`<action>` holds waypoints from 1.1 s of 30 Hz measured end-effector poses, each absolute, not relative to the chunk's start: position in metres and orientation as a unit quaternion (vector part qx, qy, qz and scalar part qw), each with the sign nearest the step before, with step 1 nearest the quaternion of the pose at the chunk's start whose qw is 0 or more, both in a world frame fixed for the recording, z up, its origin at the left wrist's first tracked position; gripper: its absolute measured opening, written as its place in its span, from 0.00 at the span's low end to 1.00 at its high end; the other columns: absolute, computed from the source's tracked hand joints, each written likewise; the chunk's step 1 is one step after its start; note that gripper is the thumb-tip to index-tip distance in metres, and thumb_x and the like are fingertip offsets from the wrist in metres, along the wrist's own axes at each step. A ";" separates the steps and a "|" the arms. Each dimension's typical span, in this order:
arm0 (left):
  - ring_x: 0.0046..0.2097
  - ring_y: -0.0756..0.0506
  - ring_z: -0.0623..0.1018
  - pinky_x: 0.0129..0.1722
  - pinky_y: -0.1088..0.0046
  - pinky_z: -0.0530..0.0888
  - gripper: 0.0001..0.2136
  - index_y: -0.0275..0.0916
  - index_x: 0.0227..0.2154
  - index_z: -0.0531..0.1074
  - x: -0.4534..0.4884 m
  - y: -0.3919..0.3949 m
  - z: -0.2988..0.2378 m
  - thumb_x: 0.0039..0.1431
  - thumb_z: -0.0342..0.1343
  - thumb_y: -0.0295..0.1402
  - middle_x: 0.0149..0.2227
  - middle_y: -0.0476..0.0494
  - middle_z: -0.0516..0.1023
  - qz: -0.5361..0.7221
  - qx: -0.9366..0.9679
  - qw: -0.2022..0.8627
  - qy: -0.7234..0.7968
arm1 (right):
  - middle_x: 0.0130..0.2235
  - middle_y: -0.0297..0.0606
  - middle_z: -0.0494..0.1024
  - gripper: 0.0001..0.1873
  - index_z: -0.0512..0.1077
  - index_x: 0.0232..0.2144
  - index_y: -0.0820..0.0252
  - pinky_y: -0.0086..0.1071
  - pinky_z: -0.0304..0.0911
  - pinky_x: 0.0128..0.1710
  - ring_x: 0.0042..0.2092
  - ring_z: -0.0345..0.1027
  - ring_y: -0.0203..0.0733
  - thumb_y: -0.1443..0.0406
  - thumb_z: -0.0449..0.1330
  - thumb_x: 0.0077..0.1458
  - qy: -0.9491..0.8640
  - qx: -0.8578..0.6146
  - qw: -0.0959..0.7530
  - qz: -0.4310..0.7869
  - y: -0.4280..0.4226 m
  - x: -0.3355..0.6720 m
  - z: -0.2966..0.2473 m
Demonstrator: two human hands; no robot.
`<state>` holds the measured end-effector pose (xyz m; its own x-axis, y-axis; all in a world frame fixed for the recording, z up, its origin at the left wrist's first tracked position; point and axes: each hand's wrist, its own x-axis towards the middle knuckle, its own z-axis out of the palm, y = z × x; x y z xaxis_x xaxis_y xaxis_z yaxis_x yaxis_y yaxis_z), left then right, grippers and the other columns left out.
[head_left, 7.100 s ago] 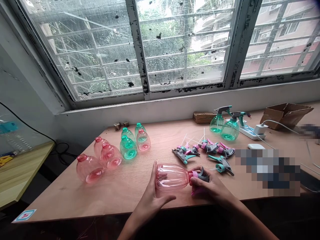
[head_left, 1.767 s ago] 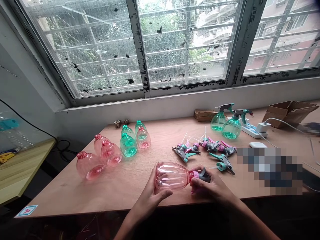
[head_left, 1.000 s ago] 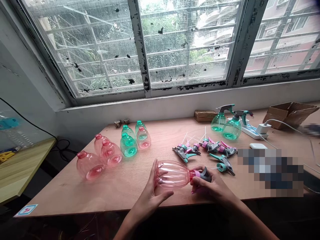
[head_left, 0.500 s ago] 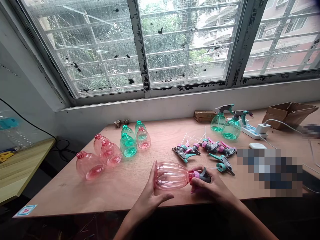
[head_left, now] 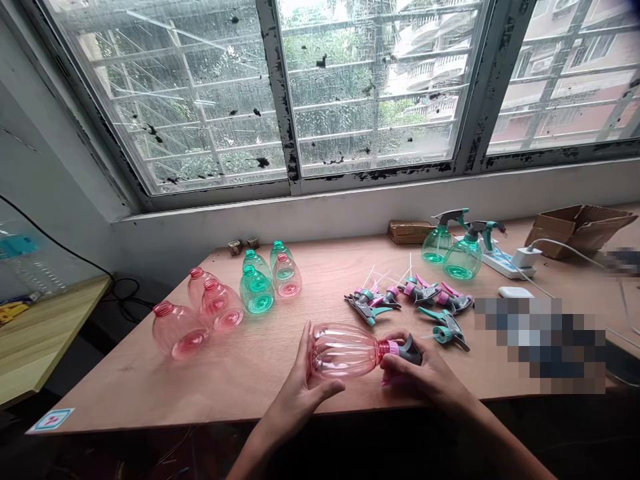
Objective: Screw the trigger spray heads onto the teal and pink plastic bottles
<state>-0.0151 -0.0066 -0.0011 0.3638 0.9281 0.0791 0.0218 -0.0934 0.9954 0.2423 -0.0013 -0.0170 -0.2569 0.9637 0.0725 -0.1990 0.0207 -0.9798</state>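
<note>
A clear pink spray bottle (head_left: pixel 343 351) lies on its side above the table's front part, base to the left. My left hand (head_left: pixel 300 390) cups its base, fingers behind it and thumb below. At the neck, my right hand (head_left: pixel 413 367) pinches the pink collar of a grey trigger sprayer head (head_left: pixel 409 351), which sits on the bottle's mouth. Part of the pink trigger shows under that hand. Just beyond, a loose grey and teal sprayer head (head_left: pixel 445 330) lies on the table, with a pile of several sprayer heads (head_left: pixel 393 297) behind it.
Open-necked pink bottles (head_left: pixel 180 331) and green bottles (head_left: pixel 257 291) stand at the left. Two green bottles with sprayers (head_left: pixel 463 257) stand at the back right near a power strip (head_left: pixel 507 262), cables and a cardboard box (head_left: pixel 575 230). A white case (head_left: pixel 515 292) lies at the right.
My left thumb and fingers have shifted very slightly at the bottle's base. The bottle and my right hand look almost unmoved.
</note>
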 end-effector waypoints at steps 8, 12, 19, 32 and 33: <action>0.69 0.35 0.55 0.68 0.52 0.52 0.49 0.57 0.69 0.30 -0.016 -0.006 -0.003 0.59 0.64 0.35 0.73 0.42 0.41 0.394 0.659 0.522 0.371 | 0.28 0.32 0.80 0.17 0.71 0.39 0.60 0.32 0.74 0.32 0.28 0.77 0.40 0.57 0.69 0.53 -0.521 -0.367 0.496 0.590 0.000 0.242 -0.016; 0.68 0.33 0.58 0.67 0.51 0.53 0.52 0.54 0.69 0.29 -0.015 -0.006 -0.004 0.57 0.66 0.37 0.73 0.39 0.43 0.394 0.642 0.544 0.371 | 0.29 0.34 0.81 0.17 0.71 0.40 0.60 0.35 0.75 0.33 0.30 0.77 0.42 0.56 0.69 0.53 -0.525 -0.375 0.485 0.589 -0.003 0.242 -0.015; 0.68 0.35 0.60 0.67 0.53 0.55 0.49 0.54 0.69 0.34 -0.015 -0.007 -0.003 0.57 0.66 0.36 0.72 0.40 0.44 0.403 0.637 0.539 0.376 | 0.29 0.34 0.80 0.19 0.71 0.40 0.59 0.36 0.74 0.33 0.30 0.77 0.43 0.54 0.69 0.53 -0.523 -0.391 0.483 0.584 -0.004 0.241 -0.012; 0.68 0.34 0.59 0.68 0.51 0.53 0.49 0.48 0.70 0.34 -0.017 -0.007 -0.004 0.58 0.65 0.38 0.72 0.35 0.46 0.394 0.624 0.558 0.380 | 0.28 0.34 0.81 0.21 0.72 0.40 0.60 0.34 0.73 0.31 0.29 0.77 0.42 0.54 0.71 0.50 -0.506 -0.386 0.490 0.596 -0.002 0.241 -0.016; 0.68 0.35 0.60 0.68 0.51 0.52 0.49 0.49 0.70 0.33 -0.017 -0.007 -0.004 0.58 0.65 0.38 0.72 0.36 0.47 0.393 0.629 0.553 0.380 | 0.28 0.33 0.81 0.21 0.72 0.40 0.59 0.34 0.73 0.32 0.29 0.77 0.42 0.54 0.71 0.50 -0.505 -0.385 0.490 0.598 -0.001 0.241 -0.016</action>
<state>-0.0170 -0.0068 -0.0041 0.4030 0.9122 0.0737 0.0439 -0.0998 0.9940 0.2413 -0.0015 -0.0161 -0.2245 0.9739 0.0348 -0.1970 -0.0104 -0.9804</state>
